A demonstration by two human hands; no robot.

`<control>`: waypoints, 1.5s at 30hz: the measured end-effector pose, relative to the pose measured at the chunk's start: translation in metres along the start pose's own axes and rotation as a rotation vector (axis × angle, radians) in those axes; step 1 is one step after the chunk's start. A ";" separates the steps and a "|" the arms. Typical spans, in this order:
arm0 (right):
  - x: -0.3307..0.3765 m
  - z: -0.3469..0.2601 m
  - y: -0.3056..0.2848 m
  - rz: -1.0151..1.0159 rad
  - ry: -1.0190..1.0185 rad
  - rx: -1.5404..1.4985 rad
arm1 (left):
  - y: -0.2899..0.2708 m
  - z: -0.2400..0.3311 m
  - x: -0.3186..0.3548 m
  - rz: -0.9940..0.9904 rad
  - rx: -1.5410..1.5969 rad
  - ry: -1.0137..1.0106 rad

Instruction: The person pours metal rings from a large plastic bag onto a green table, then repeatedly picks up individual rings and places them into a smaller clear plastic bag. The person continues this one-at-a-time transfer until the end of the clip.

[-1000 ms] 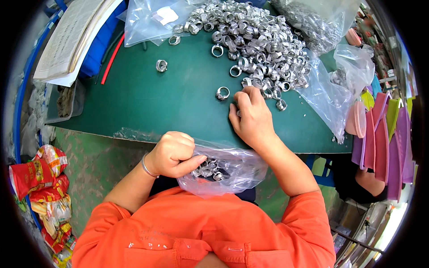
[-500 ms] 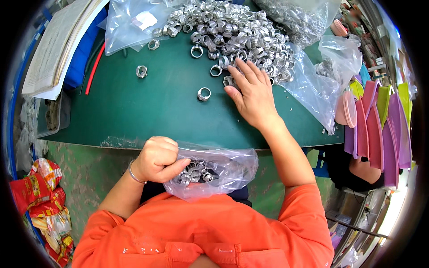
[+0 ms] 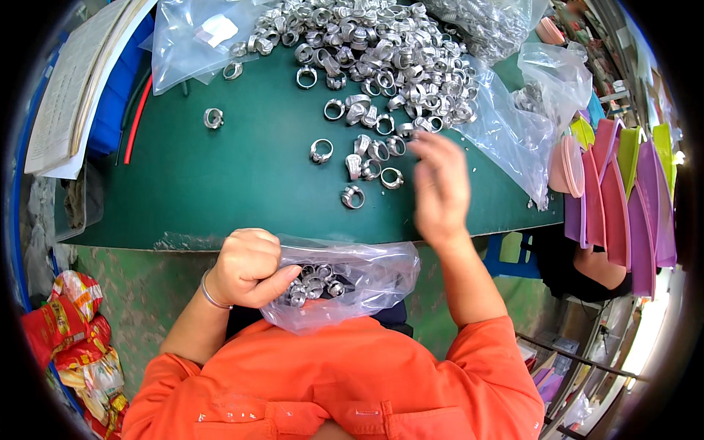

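My left hand (image 3: 248,265) is closed on the left rim of a clear plastic bag (image 3: 381,282), which hangs at the table's near edge in front of me. Several silver metal rings (image 3: 317,279), each with a lump on its band like a hose clamp, lie inside the bag. My right hand (image 3: 442,187), slightly blurred, is over the right side of the table with its fingers loosely stretched and no ring visible in it. Beside its fingers lies a loose group of rings (image 3: 370,169). Behind them spreads a large heap of the same rings (image 3: 389,55).
The green tabletop (image 3: 249,183) carries a stray ring (image 3: 213,118) at left. Flat plastic bags (image 3: 506,117) lie around the heap. A red tube (image 3: 138,121), a blue bin (image 3: 121,103) and papers (image 3: 73,88) are at left; pink and purple plastic pieces (image 3: 612,191) hang at right.
My right hand has moved from the heap toward me and slightly right. Several rings now lie apart from the heap, closer to me. The left hand still grips the bag.
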State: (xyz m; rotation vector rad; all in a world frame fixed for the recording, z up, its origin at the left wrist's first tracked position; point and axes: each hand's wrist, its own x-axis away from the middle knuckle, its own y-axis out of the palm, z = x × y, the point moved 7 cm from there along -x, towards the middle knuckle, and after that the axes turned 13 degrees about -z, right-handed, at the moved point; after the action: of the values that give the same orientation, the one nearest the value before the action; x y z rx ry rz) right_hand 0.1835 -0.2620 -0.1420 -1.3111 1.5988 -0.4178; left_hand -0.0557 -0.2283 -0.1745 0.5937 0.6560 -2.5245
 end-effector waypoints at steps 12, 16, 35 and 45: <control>0.012 0.059 0.007 -0.107 0.343 -0.051 | -0.001 0.000 -0.002 -0.004 -0.008 0.005; 0.007 0.045 0.006 -0.070 0.118 -0.213 | -0.001 0.000 -0.002 -0.010 0.003 0.003; -0.013 0.001 0.038 -0.347 -0.054 0.128 | -0.001 0.001 -0.002 -0.086 -0.035 -0.003; -0.002 0.003 0.017 -0.010 0.065 0.005 | 0.000 0.001 -0.001 -0.020 -0.016 0.014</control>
State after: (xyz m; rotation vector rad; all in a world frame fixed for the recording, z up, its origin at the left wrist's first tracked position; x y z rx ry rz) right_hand 0.1773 -0.2529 -0.1551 -1.3145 1.6442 -0.4741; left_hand -0.0556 -0.2288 -0.1732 0.6030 0.6903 -2.5332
